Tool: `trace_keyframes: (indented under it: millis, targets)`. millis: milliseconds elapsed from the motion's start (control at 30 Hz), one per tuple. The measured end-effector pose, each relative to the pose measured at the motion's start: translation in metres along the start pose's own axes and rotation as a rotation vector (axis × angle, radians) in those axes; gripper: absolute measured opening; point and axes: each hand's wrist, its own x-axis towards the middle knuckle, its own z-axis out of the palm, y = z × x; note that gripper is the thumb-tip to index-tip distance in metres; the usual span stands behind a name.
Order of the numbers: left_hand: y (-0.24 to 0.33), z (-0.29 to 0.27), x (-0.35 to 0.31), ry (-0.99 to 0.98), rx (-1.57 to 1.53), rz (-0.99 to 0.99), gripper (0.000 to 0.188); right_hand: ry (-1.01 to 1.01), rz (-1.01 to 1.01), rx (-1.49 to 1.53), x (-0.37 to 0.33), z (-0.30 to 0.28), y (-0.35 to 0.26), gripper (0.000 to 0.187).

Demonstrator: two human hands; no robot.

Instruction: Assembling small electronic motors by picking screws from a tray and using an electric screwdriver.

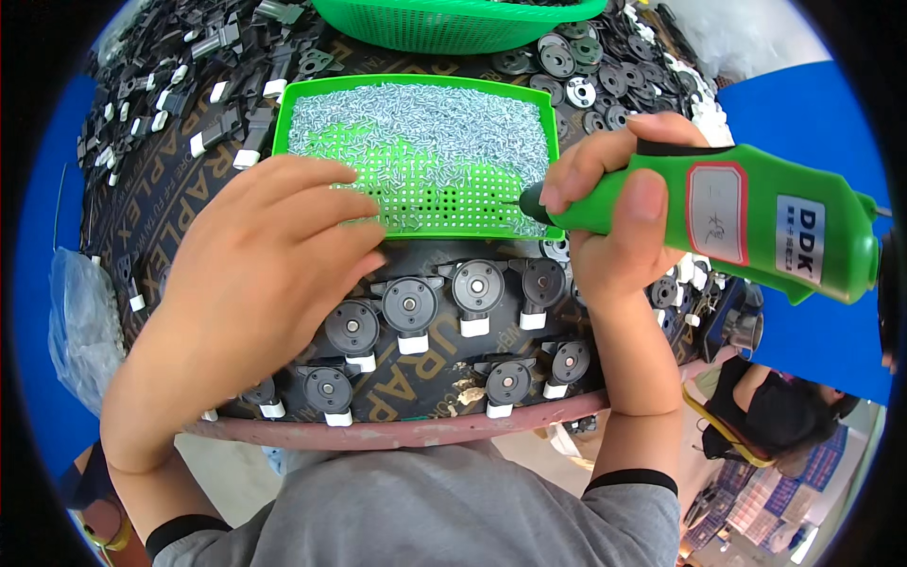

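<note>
1. The right hand [607, 263] wraps its fingers [578, 168] firmly around the front of an electric screwdriver [761, 222], thumb pressed on the near side, one finger along the black strip on top.
2. The screwdriver is bright green with a tapered black nose [535, 204], a thin bit and two pale labels, one red-bordered.
3. Its nose and bit emerge left of the fingers, pointing left over the right end of a green tray [472, 233]; its thick body extends right, beyond the grip, lying nearly level.
4. The left hand [250, 248] holds its fingers half-curled and slightly apart above the tray's left end; blur and angle hide the fingertips, so I cannot tell whether they pinch anything.
5. Small silvery screws [453, 118] heap along the tray's far side and thin out nearer, baring its perforated floor.
6. Just below the tray, round black assemblies [410, 303] with white ends stand in two loose rows on the dark printed tabletop [430, 364]; the left forearm partly covers the leftmost.
7. Farther out, black-and-white parts [179, 90] pile up at far left, dark discs [614, 80] at far right, and a green basket [453, 30] sits behind the tray.
8. A clear plastic bag [83, 326] hangs by the left edge.
</note>
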Motion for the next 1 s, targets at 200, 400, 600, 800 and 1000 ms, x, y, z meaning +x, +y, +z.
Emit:
trace_keyframes:
  millis: [200, 400, 600, 800, 1000]
  targets:
    - [0.053, -0.016, -0.043, 0.050, -0.141, -0.221, 0.029, 0.006, 0.010, -0.051, -0.006, -0.007, 0.001, 0.044]
    - [0.083, 0.055, -0.030, 0.169, -0.225, -0.410, 0.049, 0.097, -0.029, 0.224, 0.004, -0.006, -0.027, 0.049]
    - [0.087, 0.093, -0.001, 0.226, -0.235, -0.409, 0.059, -0.194, -0.071, 0.290, -0.005, -0.007, -0.074, 0.056]
    - [0.086, 0.106, -0.001, 0.290, -0.156, -0.425, 0.050, -0.281, 0.094, 0.123, -0.017, -0.001, -0.064, 0.054]
    - [0.087, 0.106, 0.001, 0.283, -0.139, -0.445, 0.044, -0.252, 0.061, 0.170, -0.016, 0.000, -0.056, 0.055]
